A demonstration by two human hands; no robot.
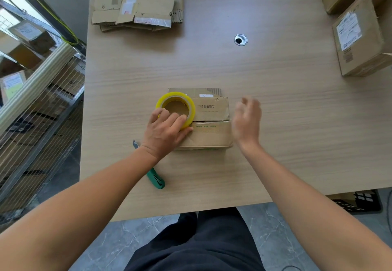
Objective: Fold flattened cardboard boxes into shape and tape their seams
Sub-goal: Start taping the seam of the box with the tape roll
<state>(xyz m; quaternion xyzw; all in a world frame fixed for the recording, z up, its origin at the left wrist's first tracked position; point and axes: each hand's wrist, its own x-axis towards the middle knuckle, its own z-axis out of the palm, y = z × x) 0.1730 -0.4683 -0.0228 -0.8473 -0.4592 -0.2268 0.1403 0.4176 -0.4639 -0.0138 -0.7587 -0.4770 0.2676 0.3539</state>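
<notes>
Wooden table [275,101], one box [212,137], one tape roll [169,97] grasped by left hand [167,133], right hand [247,120] released, one knife [156,178].

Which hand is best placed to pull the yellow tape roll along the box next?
Probably the left hand: its fingers curl over the round yellow tape roll lying on the brown cardboard box. The blurred right hand hovers beside the box's right end, holding nothing.

The wood-grain tabletop [275,122] carried a folded cardboard box [212,137] near the middle of its near edge. A green utility knife [156,177] lay just beside the box toward the left edge. Flattened boxes [137,5] were stacked at the far left corner, and assembled boxes [360,44] stood along the right edge.
</notes>
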